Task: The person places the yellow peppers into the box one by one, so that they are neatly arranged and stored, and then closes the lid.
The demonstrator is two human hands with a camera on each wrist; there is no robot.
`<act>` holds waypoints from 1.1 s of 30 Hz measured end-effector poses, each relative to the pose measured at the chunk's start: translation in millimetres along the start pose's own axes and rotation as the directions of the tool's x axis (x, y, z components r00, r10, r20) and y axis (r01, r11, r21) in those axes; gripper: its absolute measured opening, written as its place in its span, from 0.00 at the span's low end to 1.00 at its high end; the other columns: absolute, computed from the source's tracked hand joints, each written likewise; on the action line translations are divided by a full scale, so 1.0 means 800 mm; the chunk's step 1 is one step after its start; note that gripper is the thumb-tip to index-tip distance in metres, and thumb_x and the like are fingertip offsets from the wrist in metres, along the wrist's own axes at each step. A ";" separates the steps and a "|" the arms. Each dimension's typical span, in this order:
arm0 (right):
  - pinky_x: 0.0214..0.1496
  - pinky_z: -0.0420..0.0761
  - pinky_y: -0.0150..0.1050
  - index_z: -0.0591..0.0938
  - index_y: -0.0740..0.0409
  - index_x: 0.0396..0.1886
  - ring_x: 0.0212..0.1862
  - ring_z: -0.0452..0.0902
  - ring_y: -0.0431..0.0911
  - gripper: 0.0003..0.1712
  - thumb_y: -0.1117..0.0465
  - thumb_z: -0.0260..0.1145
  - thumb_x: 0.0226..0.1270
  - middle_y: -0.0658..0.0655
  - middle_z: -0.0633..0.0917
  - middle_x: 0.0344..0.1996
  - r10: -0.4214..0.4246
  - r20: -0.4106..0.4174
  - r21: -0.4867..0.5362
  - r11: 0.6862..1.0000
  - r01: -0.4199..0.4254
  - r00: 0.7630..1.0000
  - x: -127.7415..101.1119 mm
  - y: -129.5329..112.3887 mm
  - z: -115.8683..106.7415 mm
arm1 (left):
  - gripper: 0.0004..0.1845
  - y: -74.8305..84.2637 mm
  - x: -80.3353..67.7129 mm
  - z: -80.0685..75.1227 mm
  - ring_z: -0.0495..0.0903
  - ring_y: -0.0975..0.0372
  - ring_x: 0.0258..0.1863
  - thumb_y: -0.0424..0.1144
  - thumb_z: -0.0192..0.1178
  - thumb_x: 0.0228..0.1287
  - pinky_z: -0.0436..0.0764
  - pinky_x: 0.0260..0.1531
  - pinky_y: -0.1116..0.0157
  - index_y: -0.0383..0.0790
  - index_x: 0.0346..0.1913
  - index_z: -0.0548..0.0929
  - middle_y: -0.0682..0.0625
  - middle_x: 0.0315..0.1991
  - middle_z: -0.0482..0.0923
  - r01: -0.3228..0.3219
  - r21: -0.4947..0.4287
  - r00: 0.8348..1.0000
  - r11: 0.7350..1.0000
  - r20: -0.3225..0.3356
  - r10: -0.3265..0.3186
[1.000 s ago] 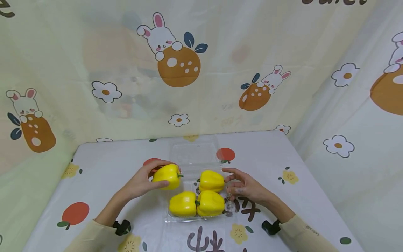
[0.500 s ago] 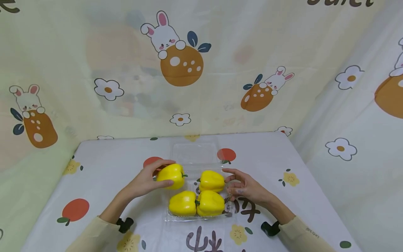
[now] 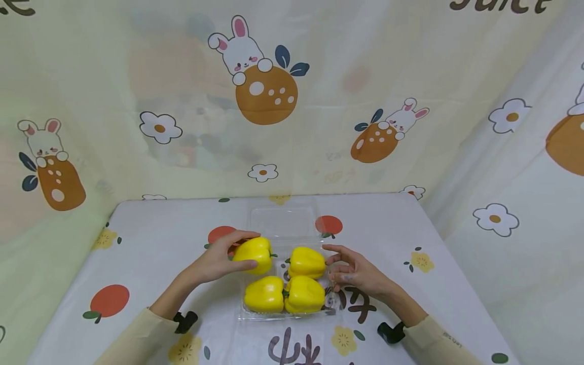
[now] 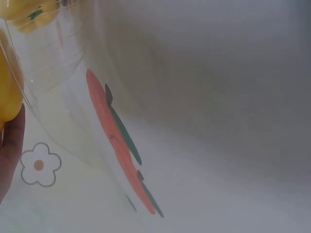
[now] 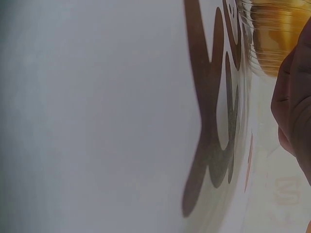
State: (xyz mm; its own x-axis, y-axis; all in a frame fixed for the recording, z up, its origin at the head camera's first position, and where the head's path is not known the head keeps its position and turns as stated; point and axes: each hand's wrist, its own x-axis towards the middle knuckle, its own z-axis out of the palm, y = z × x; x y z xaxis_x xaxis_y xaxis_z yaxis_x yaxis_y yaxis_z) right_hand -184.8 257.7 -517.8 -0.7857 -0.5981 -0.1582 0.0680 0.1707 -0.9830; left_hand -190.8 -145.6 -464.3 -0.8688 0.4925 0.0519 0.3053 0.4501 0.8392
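In the head view my left hand grips a yellow bell pepper between thumb and fingers, its green stem pointing right. This pepper is over the back left part of a clear plastic clamshell container. Inside the container lie three more yellow bell peppers: one at back right, one at front left and one at front right. My right hand is at the container's right wall, fingers loosely bent and index finger stretched toward the back corner. The left wrist view shows only the edge of the held pepper.
The container's clear lid lies folded back behind it on the white printed tablecloth. A curtain with rabbit prints hangs behind the table and along both sides. Each wrist carries a small black device.
My left hand has shifted slightly to the right with the bell pepper, farther over the container. The right hand stays at the container's right wall. The head view has tilted a little.
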 end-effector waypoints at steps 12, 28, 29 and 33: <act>0.47 0.92 0.38 0.54 0.56 0.86 0.43 0.83 0.44 0.50 0.67 0.70 0.72 0.71 0.68 0.65 0.023 -0.018 0.003 1.000 -0.023 1.000 0.000 -0.003 0.000 | 0.35 0.004 0.005 0.007 0.79 0.58 0.57 0.50 0.74 0.65 0.81 0.61 0.58 0.48 0.73 0.77 0.50 0.67 0.80 0.001 0.003 1.000 1.000 0.015 -0.001; 0.46 0.92 0.38 0.57 0.52 0.85 0.45 0.83 0.45 0.48 0.66 0.70 0.72 0.69 0.69 0.65 0.048 -0.042 0.007 0.999 -0.048 0.998 0.004 -0.002 0.005 | 0.35 0.005 0.009 0.012 0.80 0.57 0.58 0.50 0.74 0.66 0.82 0.63 0.56 0.47 0.73 0.76 0.49 0.68 0.80 -0.020 0.008 0.999 1.000 0.032 0.020; 0.45 0.92 0.38 0.57 0.52 0.85 0.44 0.83 0.45 0.48 0.66 0.70 0.72 0.69 0.69 0.65 0.048 -0.041 0.007 0.999 -0.047 0.998 0.004 -0.002 0.005 | 0.35 0.005 0.009 0.012 0.80 0.57 0.58 0.50 0.74 0.65 0.82 0.63 0.57 0.47 0.73 0.76 0.49 0.68 0.80 -0.019 0.011 0.999 1.000 0.030 0.019; 0.45 0.92 0.37 0.57 0.53 0.86 0.44 0.83 0.44 0.48 0.67 0.70 0.72 0.70 0.68 0.65 0.042 -0.032 0.009 0.999 -0.042 0.999 0.003 -0.003 0.005 | 0.36 0.003 0.010 0.014 0.80 0.58 0.58 0.51 0.74 0.65 0.83 0.62 0.59 0.47 0.73 0.76 0.50 0.69 0.80 -0.019 0.022 0.999 1.000 0.031 0.018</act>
State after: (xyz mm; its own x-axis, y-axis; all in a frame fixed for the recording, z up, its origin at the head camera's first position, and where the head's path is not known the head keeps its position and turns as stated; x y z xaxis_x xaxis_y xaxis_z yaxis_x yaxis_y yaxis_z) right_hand -184.5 253.1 -515.9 -0.8014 -0.5649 -0.1965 0.1066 0.1883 -0.9763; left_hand -192.6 -132.6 -468.2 -0.8507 0.5233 0.0504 0.3300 0.4570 0.8260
